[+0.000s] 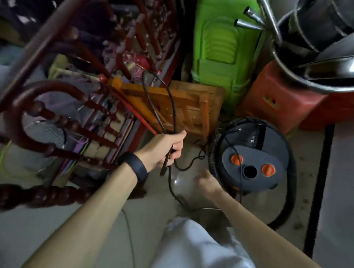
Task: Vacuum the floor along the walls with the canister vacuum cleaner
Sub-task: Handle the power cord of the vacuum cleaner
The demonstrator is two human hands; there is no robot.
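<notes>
One left hand (167, 147) grips the cord (172, 104); right hand (207, 182) fingers (200, 175) and vacuum (253, 159) label (252, 141) are blurred.

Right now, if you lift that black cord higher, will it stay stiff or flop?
Probably floppy: the cord loops above the left hand and sags in curves below. Likely light, since one hand holds it up. It might snag; a strand crosses the vacuum cleaner.

A cluttered home storage corner: plastic stools (222, 53), stacked steel pots (331, 39).
</notes>
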